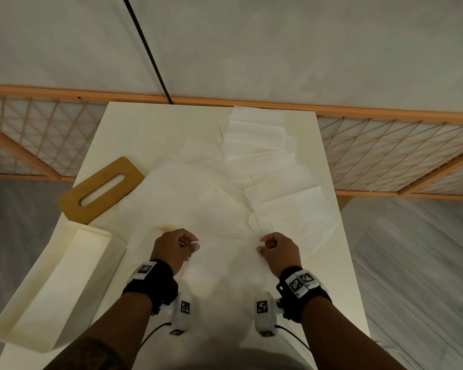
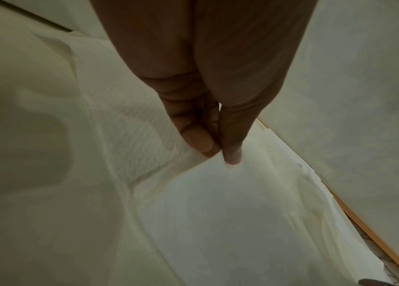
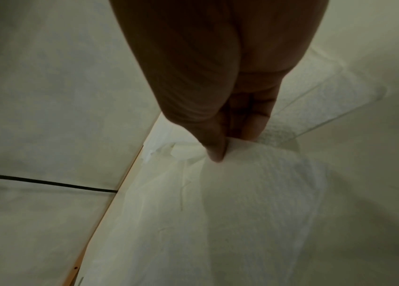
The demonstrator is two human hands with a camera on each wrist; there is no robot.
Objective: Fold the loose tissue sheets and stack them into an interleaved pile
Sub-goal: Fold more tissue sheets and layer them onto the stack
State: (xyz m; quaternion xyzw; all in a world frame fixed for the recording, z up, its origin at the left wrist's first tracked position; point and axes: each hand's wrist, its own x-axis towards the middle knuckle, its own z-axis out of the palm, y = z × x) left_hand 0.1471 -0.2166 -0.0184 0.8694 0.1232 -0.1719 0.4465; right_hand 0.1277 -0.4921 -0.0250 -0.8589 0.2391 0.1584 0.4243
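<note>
Both hands hold one white tissue sheet (image 1: 227,265) by its upper corners over the near part of the table (image 1: 118,124). My left hand (image 1: 189,243) pinches the left corner between thumb and forefinger, and the left wrist view shows that left hand (image 2: 220,152) on the tissue sheet (image 2: 149,151). My right hand (image 1: 263,243) pinches the right corner; in the right wrist view the right hand (image 3: 220,152) grips the tissue sheet (image 3: 254,174). Several loose tissue sheets (image 1: 211,193) lie spread across the table beyond the hands, and folded ones (image 1: 257,132) sit toward the far right.
A white open tissue box (image 1: 51,295) lies at the table's near left. Its wooden lid (image 1: 99,190) with a slot rests beyond it near the left edge. A wooden lattice screen (image 1: 401,150) runs behind the table, and a black cable (image 1: 147,49) hangs at the far wall.
</note>
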